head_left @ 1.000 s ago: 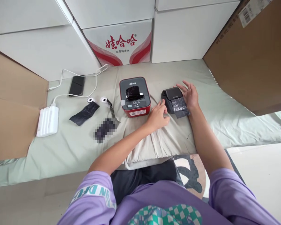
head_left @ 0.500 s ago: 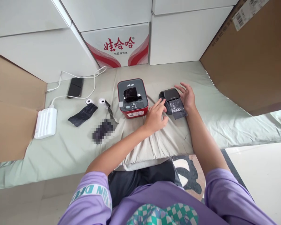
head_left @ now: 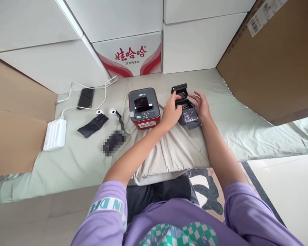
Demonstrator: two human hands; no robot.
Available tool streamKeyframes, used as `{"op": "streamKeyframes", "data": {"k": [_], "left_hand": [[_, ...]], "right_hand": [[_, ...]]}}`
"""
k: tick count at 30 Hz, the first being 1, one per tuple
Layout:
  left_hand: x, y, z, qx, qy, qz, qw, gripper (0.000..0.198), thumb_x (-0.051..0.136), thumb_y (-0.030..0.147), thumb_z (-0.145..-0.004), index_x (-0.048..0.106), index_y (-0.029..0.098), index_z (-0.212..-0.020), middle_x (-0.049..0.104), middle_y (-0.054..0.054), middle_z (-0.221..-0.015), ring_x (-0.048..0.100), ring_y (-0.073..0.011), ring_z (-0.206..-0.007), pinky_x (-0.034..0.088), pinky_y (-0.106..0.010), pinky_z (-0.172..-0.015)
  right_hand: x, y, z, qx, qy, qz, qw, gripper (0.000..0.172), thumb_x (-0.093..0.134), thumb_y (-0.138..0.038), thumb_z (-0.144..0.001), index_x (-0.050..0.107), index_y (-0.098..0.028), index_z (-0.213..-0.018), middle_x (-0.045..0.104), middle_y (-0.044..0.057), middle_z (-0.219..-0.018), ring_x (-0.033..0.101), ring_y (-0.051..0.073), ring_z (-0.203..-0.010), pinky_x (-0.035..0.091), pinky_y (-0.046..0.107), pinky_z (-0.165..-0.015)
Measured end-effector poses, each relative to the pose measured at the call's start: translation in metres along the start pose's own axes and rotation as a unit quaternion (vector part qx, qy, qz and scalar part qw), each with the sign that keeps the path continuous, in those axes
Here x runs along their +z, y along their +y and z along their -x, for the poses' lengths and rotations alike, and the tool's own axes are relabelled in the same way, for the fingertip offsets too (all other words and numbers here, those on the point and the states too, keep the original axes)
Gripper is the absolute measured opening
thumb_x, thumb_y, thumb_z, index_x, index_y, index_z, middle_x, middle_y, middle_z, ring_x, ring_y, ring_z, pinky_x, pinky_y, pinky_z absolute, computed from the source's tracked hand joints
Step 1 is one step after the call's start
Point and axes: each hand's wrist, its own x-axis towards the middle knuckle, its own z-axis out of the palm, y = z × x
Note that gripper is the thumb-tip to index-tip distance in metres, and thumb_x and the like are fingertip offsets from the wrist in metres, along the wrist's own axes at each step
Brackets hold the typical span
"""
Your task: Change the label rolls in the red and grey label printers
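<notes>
A small black portable printer (head_left: 186, 106) stands on the cloth with its lid (head_left: 179, 91) raised, showing the hollow inside. From its front hangs a dark printed strip (head_left: 191, 116) with white marks. My left hand (head_left: 171, 110) is at the printer's left side, fingers curled against the lid's edge and thumb by the opening. To the right of the printer, my right hand (head_left: 201, 105) has its fingers apart beside the body; whether they touch it I cannot tell. Left of both hands sits a red and black desktop printer (head_left: 145, 114) with a dark strip (head_left: 141, 103) at its top slot.
Two paper rolls (head_left: 113, 111) lie left of the red printer, near a dark strip (head_left: 92, 125) and a blurred patch (head_left: 113, 142). A phone (head_left: 85, 98), a white power bank (head_left: 55, 134) and its cable (head_left: 105, 92) are further left. Cardboard boxes (head_left: 267, 68) flank both sides; white boxes (head_left: 192, 44) stand behind.
The lid of the black portable printer has swung up and back. My left hand has moved forward onto its left side; my right hand stays beside it.
</notes>
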Motion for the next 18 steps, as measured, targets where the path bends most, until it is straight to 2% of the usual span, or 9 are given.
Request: {"op": "streamKeyframes", "data": {"k": [2, 4, 6, 8, 11, 13, 18], "left_hand": [[-0.003, 0.012, 0.003, 0.022, 0.023, -0.024, 0.999, 0.058, 0.044, 0.004, -0.094, 0.055, 0.020, -0.148, 0.060, -0.012, -0.154, 0.052, -0.0239, -0.149, 0.044, -0.043, -0.123], [-0.006, 0.023, 0.001, 0.040, 0.016, -0.074, 0.996, 0.048, 0.045, 0.004, -0.095, 0.065, 0.022, -0.135, 0.068, -0.010, -0.146, 0.059, -0.0255, -0.141, 0.046, -0.045, -0.120], [-0.009, 0.031, -0.008, 0.037, -0.030, -0.152, 0.987, 0.038, 0.047, 0.007, -0.097, 0.073, 0.023, -0.120, 0.077, -0.010, -0.127, 0.069, -0.0283, -0.126, 0.050, -0.048, -0.114], [-0.009, 0.038, -0.021, 0.016, -0.097, -0.236, 0.967, 0.033, 0.050, 0.007, -0.097, 0.077, 0.019, -0.111, 0.080, -0.014, -0.115, 0.073, -0.0322, -0.117, 0.054, -0.050, -0.107], [-0.004, 0.045, -0.039, -0.023, -0.169, -0.315, 0.934, 0.032, 0.054, 0.002, -0.093, 0.079, 0.012, -0.112, 0.078, -0.022, -0.118, 0.073, -0.0372, -0.118, 0.057, -0.049, -0.098], [-0.001, 0.048, -0.046, -0.030, -0.195, -0.337, 0.921, 0.035, 0.057, -0.001, -0.091, 0.078, 0.010, -0.116, 0.077, -0.024, -0.120, 0.072, -0.0373, -0.122, 0.058, -0.047, -0.098], [-0.002, 0.050, -0.048, -0.016, -0.194, -0.324, 0.926, 0.032, 0.061, -0.005, -0.087, 0.078, 0.008, -0.110, 0.076, -0.024, -0.119, 0.071, -0.0387, -0.122, 0.056, -0.049, -0.102]], "right_hand": [[0.000, 0.001, -0.001, -0.002, -0.002, -0.004, 1.000, 0.060, 0.060, -0.078, -0.077, 0.058, -0.031, -0.114, 0.074, 0.005, -0.123, 0.073, 0.029, -0.122, 0.060, 0.048, -0.105], [0.000, 0.001, -0.001, -0.008, -0.006, 0.000, 1.000, 0.061, 0.060, -0.079, -0.076, 0.058, -0.031, -0.113, 0.073, 0.006, -0.122, 0.073, 0.029, -0.121, 0.060, 0.047, -0.104], [-0.001, 0.002, -0.002, -0.015, -0.010, 0.012, 1.000, 0.062, 0.059, -0.082, -0.076, 0.058, -0.031, -0.113, 0.073, 0.006, -0.122, 0.073, 0.029, -0.120, 0.060, 0.047, -0.102], [-0.001, 0.002, -0.002, -0.016, -0.011, 0.020, 1.000, 0.064, 0.057, -0.084, -0.076, 0.058, -0.031, -0.113, 0.073, 0.006, -0.123, 0.073, 0.029, -0.119, 0.060, 0.047, -0.101], [-0.001, 0.002, -0.004, -0.009, -0.009, 0.018, 1.000, 0.063, 0.059, -0.082, -0.077, 0.058, -0.031, -0.113, 0.073, 0.005, -0.123, 0.073, 0.028, -0.119, 0.061, 0.046, -0.101], [-0.002, 0.003, -0.005, -0.006, -0.007, 0.010, 1.000, 0.061, 0.061, -0.080, -0.076, 0.059, -0.031, -0.112, 0.074, 0.004, -0.121, 0.074, 0.027, -0.118, 0.061, 0.046, -0.102], [-0.002, 0.006, -0.006, -0.012, -0.003, 0.000, 1.000, 0.057, 0.063, -0.077, -0.077, 0.060, -0.031, -0.112, 0.075, 0.004, -0.118, 0.074, 0.027, -0.117, 0.060, 0.046, -0.104]]}}
